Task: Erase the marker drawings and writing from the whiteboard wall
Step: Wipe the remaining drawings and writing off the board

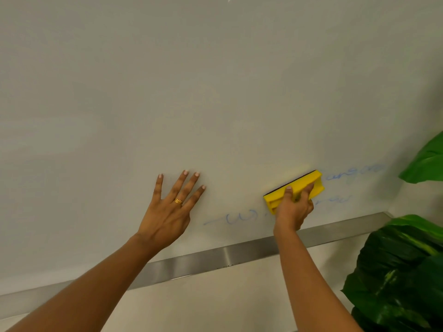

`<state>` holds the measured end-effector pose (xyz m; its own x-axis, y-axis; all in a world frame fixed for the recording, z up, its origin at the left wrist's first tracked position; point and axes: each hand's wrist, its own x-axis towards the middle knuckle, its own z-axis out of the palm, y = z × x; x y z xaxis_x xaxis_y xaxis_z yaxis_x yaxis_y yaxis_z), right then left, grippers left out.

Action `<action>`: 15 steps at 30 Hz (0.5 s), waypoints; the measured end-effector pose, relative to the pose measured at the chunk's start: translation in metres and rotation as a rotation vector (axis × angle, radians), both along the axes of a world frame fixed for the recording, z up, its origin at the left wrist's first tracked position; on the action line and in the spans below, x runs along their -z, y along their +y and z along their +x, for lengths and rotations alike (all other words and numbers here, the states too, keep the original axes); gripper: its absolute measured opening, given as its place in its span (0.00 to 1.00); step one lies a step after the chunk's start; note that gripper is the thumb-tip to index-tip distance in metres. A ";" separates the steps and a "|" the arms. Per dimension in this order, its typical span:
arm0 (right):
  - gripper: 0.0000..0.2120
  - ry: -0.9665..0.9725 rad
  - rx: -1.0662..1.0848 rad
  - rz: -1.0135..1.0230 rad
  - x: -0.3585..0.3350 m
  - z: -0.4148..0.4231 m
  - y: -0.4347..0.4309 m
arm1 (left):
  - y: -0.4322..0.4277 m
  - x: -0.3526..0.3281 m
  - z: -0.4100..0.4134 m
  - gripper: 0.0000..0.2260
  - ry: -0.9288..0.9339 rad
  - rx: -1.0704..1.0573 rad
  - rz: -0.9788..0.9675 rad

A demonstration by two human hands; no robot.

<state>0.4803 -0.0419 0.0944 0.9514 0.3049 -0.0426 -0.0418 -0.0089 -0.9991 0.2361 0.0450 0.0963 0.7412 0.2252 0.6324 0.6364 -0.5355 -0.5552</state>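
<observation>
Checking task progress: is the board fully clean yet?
No, blue writing shows beside and below the eraser in the right hand.

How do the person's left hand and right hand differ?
The left hand lies open on the whiteboard wall, fingers spread, empty; the right hand grips the yellow eraser against it. The left hand wears a gold ring; the right hand shows none. Both are at the wall above the metal ledge.

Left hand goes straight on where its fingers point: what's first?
Nothing visible. The left hand lies flat on the whiteboard, fingers up, slightly right; only bare board ahead, as far as the picture shows.
</observation>
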 end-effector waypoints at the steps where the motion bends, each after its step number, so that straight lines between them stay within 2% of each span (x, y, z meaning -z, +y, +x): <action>1: 0.27 0.006 0.001 0.006 -0.003 -0.003 0.001 | 0.001 -0.008 0.006 0.28 0.006 0.015 0.011; 4: 0.27 -0.052 -0.025 0.007 -0.014 -0.022 0.003 | 0.005 -0.036 0.029 0.29 0.016 0.052 0.052; 10: 0.27 -0.486 -0.148 -0.012 -0.018 -0.081 0.007 | 0.007 -0.090 0.084 0.25 0.093 0.187 0.163; 15: 0.26 -0.560 -0.104 -0.012 -0.011 -0.062 0.007 | 0.007 -0.116 0.121 0.24 0.187 0.258 0.213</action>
<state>0.4181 -0.0351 0.1051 0.7950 0.4006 0.4554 0.4958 0.0034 -0.8684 0.3575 0.0525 0.2126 0.8631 -0.1062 0.4937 0.3730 -0.5250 -0.7650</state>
